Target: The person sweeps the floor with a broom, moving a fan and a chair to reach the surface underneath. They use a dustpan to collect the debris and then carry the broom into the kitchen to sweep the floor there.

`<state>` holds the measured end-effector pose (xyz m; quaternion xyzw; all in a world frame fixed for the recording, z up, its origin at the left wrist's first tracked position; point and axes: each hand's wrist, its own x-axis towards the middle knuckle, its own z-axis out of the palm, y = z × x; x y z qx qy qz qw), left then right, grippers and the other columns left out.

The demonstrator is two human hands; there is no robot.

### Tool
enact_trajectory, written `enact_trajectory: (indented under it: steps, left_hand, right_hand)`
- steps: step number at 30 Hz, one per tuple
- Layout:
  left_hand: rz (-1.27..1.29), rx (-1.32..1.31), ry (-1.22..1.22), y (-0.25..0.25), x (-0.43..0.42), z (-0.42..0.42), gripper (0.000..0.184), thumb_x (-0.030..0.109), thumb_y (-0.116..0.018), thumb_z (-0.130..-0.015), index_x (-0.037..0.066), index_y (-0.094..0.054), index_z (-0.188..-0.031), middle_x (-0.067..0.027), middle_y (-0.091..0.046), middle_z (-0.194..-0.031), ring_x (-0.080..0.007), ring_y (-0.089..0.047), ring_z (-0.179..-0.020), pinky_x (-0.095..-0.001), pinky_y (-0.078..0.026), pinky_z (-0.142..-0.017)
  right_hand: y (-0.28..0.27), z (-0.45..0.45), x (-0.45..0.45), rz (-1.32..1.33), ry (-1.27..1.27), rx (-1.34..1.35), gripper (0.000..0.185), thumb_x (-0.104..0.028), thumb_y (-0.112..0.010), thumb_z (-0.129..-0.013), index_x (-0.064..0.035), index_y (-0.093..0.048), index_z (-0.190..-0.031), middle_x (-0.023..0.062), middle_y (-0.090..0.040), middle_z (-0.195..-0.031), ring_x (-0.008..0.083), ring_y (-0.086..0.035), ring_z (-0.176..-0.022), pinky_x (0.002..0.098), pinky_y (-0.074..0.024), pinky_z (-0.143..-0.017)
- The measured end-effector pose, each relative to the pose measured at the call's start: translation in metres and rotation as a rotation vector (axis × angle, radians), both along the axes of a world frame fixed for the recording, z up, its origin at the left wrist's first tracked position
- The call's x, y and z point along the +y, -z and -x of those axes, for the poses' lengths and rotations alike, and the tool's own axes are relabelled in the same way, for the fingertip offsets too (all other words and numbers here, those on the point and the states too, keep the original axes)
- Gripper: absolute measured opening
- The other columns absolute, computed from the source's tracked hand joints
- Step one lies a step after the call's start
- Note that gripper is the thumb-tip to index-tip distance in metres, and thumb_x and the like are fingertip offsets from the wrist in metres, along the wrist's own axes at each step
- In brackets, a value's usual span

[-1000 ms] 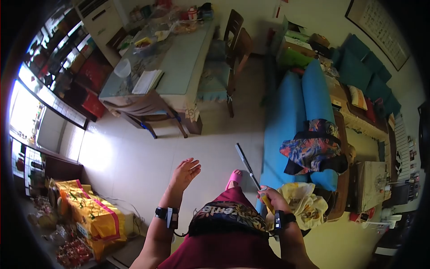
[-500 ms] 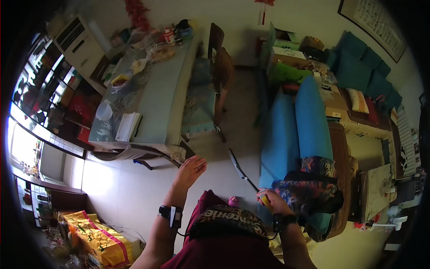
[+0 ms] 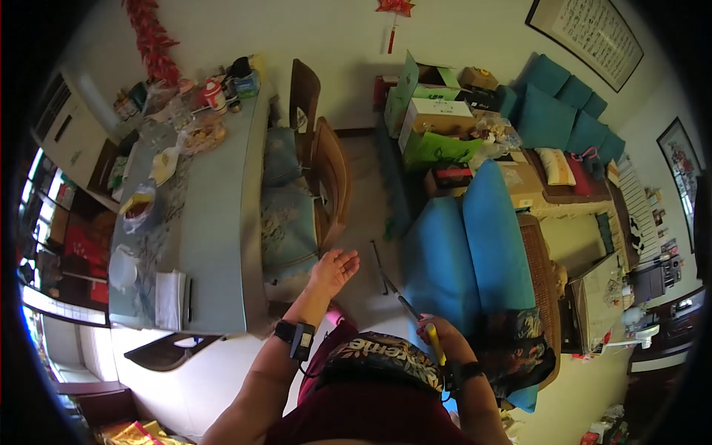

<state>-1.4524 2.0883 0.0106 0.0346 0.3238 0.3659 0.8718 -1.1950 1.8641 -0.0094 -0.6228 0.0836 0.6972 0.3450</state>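
My right hand [image 3: 437, 330] is closed around the yellow grip of a long-handled tool [image 3: 402, 299]. Its thin dark shaft slants forward and left to a narrow dark end low over the floor; I cannot make out the kind of tool. Empty and with its fingers apart, my left hand [image 3: 335, 271] hovers in front of me, nearest to the cushioned wooden chair [image 3: 334, 178]. Both wrists wear dark straps with small devices. A pink shoe or slipper [image 3: 335, 314] shows partly below my left hand.
On the left stands a long covered table [image 3: 215, 222] with a notepad [image 3: 170, 300], a white bowl [image 3: 123, 267] and bagged items. Blue sofa cushions [image 3: 497, 237] rise close on my right. Open cardboard boxes [image 3: 441, 119] are stacked behind them. A floor strip [image 3: 363, 200] runs between.
The view has shifted so that table and chairs sit further left and nearer. My left hand has turned palm upward. My right hand still grips the tool, whose far end remains low.
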Motion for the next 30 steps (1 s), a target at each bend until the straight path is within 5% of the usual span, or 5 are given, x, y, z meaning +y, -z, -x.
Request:
enact_trajectory:
  steps: [6,12,23,30]
  left_hand:
    - [0.478,-0.176,-0.139,0.052,0.073,-0.034,0.053,0.047,-0.024,-0.093,-0.002,-0.042,-0.103,-0.0221,-0.049,-0.106,-0.0342,-0.052,-0.093,-0.0459,-0.045,-0.084]
    - [0.742,-0.315,-0.27,0.054,0.119,-0.031,0.06,0.052,-0.021,-0.09,0.003,-0.043,-0.115,-0.0156,-0.05,-0.105,-0.0296,-0.051,-0.094,-0.0437,-0.045,-0.08]
    - [0.725,-0.286,-0.153,0.028,0.089,0.046,0.057,0.049,-0.031,-0.087,0.003,-0.039,-0.12,-0.0153,-0.049,-0.112,-0.03,-0.049,-0.101,-0.0464,-0.041,-0.085]
    - [0.772,-0.41,-0.195,0.038,0.076,0.052,0.065,0.045,-0.033,-0.088,-0.004,-0.022,-0.129,-0.0187,-0.039,-0.124,-0.0302,-0.042,-0.111,-0.0443,-0.034,-0.094]
  right_hand:
    - [0.016,0.02,0.062,-0.019,0.107,-0.008,0.055,-0.005,-0.063,-0.073,-0.0134,-0.037,-0.12,0.0115,-0.054,-0.066,0.0205,-0.054,-0.048,0.0279,-0.0443,-0.041]
    - [-0.001,0.023,0.103,0.029,0.076,-0.021,0.049,-0.005,-0.063,-0.072,-0.0131,-0.039,-0.115,0.0136,-0.053,-0.066,0.0192,-0.052,-0.045,0.0268,-0.0426,-0.038]
    - [-0.013,0.024,0.182,-0.014,-0.077,-0.053,0.052,-0.007,-0.066,-0.07,-0.0104,-0.04,-0.115,0.011,-0.055,-0.067,0.0175,-0.052,-0.046,0.0249,-0.0412,-0.039]
    - [-0.026,0.0,0.232,-0.038,-0.242,-0.09,0.051,-0.013,-0.066,-0.072,-0.0079,-0.044,-0.117,0.0085,-0.057,-0.072,0.0117,-0.054,-0.05,0.0203,-0.0447,-0.045]
